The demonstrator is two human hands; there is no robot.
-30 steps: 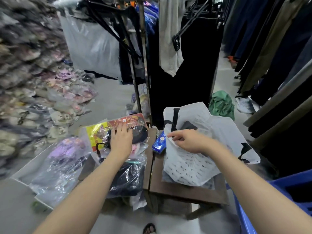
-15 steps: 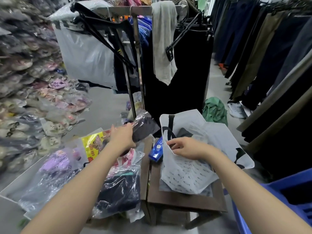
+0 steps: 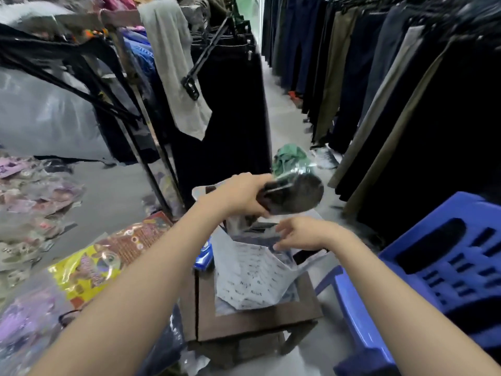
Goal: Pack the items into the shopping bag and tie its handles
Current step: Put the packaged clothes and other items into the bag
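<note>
A white printed shopping bag (image 3: 252,278) stands open on a small brown wooden stool (image 3: 260,320). My left hand (image 3: 238,196) grips a dark item wrapped in clear plastic (image 3: 294,195) and holds it in the air just above the bag's mouth. My right hand (image 3: 301,233) pinches the bag's near rim and keeps the mouth open. A blue packet (image 3: 203,256) lies on the stool by the bag's left side. More plastic-wrapped items, one with a yellow and red card (image 3: 105,259), lie in a pile to the left.
A blue plastic chair (image 3: 439,275) stands close on the right. Racks of dark trousers (image 3: 379,85) line the right side and a clothes rack (image 3: 217,104) stands behind the stool. Packaged goods (image 3: 29,202) cover the floor at left. A green bundle (image 3: 290,157) lies beyond the bag.
My left hand lifted the dark wrapped item off the left pile and carried it right, over the bag's mouth. My right hand stayed on the bag's rim. The view swung right.
</note>
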